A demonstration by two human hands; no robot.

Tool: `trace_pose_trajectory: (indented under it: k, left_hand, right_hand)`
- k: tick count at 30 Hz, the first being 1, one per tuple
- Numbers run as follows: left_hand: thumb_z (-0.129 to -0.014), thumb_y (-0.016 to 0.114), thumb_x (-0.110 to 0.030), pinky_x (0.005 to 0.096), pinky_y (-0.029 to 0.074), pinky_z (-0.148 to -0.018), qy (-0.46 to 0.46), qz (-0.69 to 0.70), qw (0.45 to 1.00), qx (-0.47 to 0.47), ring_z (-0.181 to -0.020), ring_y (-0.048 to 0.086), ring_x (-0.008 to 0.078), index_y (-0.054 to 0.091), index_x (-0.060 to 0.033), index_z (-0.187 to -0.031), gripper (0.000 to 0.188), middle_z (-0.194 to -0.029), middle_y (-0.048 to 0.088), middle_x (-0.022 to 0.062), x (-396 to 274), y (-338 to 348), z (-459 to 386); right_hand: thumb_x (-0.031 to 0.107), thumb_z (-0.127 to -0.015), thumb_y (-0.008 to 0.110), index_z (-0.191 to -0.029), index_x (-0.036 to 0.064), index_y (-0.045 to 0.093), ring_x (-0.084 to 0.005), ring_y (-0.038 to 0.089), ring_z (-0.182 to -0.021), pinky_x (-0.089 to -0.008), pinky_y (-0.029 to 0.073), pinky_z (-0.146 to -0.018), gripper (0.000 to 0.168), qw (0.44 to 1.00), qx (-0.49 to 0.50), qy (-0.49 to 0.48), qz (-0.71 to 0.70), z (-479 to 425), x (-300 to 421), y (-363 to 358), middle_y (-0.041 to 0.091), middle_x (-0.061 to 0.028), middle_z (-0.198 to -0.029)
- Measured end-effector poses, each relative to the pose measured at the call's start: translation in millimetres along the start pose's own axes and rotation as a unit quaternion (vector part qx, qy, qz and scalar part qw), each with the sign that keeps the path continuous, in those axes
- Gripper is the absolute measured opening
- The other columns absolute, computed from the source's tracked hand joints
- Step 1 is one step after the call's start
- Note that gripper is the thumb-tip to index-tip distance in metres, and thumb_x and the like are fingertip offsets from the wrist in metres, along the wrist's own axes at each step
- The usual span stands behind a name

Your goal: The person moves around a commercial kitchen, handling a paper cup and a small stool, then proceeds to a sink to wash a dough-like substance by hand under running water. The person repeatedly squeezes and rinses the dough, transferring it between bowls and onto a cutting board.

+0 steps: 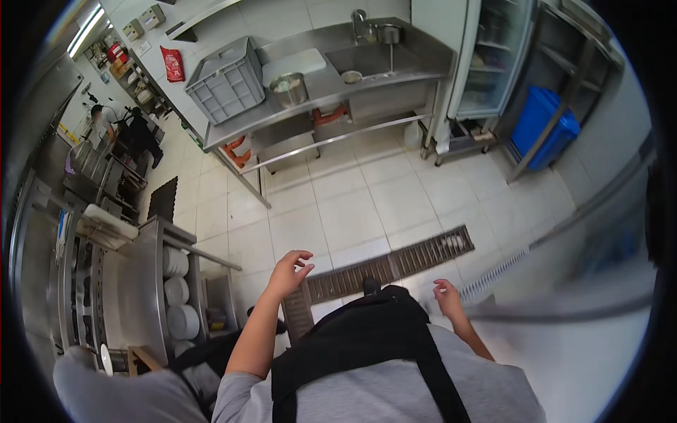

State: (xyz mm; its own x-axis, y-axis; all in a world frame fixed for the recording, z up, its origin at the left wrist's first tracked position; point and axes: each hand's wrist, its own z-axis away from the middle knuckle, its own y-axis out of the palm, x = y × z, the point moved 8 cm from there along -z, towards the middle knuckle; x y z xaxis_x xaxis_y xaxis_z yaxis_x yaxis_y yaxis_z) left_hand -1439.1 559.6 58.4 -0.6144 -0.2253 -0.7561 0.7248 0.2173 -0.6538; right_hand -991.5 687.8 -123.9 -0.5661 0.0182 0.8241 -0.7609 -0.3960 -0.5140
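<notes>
My left hand (pixel 290 272) is raised over the tiled floor with its fingers apart and nothing in it. Lower right, my right hand (pixel 447 296) hangs bare, its fingers slightly bent, beside a coiled spring (pixel 494 273). A metal floor grate (pixel 351 285) runs below and between both hands. Across the floor stands a steel sink table (pixel 338 94) that holds a grey plastic crate (pixel 231 84), a white cutting board (pixel 296 65), a steel pot (pixel 290 92) and a small bowl (pixel 351 77). At its back, water runs down into the basin (pixel 370 55) near a steel pan (pixel 389 34).
A person in a dark apron (pixel 132 127) bends at the far left; another person's grey sleeve (pixel 127 388) is close at lower left. White plates (pixel 182 321) fill a steel shelf. Glass-door fridge (pixel 489 58) and blue bin (pixel 545 127) stand right. A blurred door (pixel 582 280) is near my right.
</notes>
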Motion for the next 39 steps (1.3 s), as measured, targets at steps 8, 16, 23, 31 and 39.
trace_pose_trajectory:
  k: [8, 16, 23, 31, 39]
  left_hand:
    - [-0.082, 0.067, -0.017, 0.029, 0.051, -0.067, -0.138, 0.032, 0.987, -0.072, -0.074, 0.063, 0.0182, 0.06, -0.0064, -0.11, 0.031, -0.105, 0.06, 0.0101, 114, -72, -189]
    - [-0.09, 0.051, -0.047, 0.0287, 0.046, -0.071, -0.228, 0.364, 0.883, -0.19, -0.09, 0.063, 0.0202, 0.034, -0.0136, -0.139, 0.061, -0.138, 0.04, 0.0065, 153, -163, -493]
    - [-0.09, 0.053, -0.04, 0.0352, 0.051, -0.078, -0.305, 0.538, 0.755, -0.217, -0.097, 0.06, 0.0351, 0.018, -0.0077, -0.142, 0.07, -0.138, 0.035, 0.0155, 201, -166, -697]
    - [-0.089, 0.043, -0.007, 0.0441, 0.052, -0.09, -0.306, 0.583, 0.687, -0.306, -0.104, 0.055, 0.0344, 0.037, 0.0067, -0.126, 0.04, -0.121, 0.049, 0.0183, 186, -148, -741]
    - [-0.085, 0.032, 0.004, 0.0546, 0.045, -0.097, -0.37, 0.618, 0.558, -0.413, -0.109, 0.052, 0.0379, 0.029, 0.0108, -0.13, 0.045, -0.124, 0.047, 0.0233, 167, -81, -776]
  right_hand:
    - [0.013, -0.081, 0.062, -0.11, 0.008, 0.057, -0.0276, 0.059, -0.088, -0.0361, 0.048, -0.077, 0.03, 0.988, 0.108, -0.107, 0.04, -274, 212, 39, 0.057, -0.0152, -0.102]
    - [0.013, -0.081, 0.062, -0.109, 0.01, 0.058, -0.0333, 0.057, -0.096, -0.0382, 0.048, -0.081, 0.029, 0.977, 0.116, -0.05, 0.172, -473, 181, 51, 0.056, -0.0165, -0.106]
    - [0.003, -0.082, 0.058, -0.106, 0.008, 0.062, -0.0265, 0.06, -0.083, -0.0333, 0.049, -0.073, 0.025, 0.99, 0.045, 0.009, 0.13, -574, 228, -10, 0.059, -0.0142, -0.101]
    - [0.007, -0.088, 0.056, -0.105, 0.004, 0.06, -0.0115, 0.057, -0.081, -0.0246, 0.046, -0.064, 0.018, 0.984, -0.117, -0.134, -0.01, -864, 380, -105, 0.061, -0.0084, -0.097]
    - [0.025, -0.08, 0.065, -0.119, 0.002, 0.051, -0.035, 0.056, -0.106, -0.0397, 0.044, -0.091, 0.047, 0.933, 0.157, -0.005, 0.322, -1199, 226, -2, 0.058, -0.0211, -0.113]
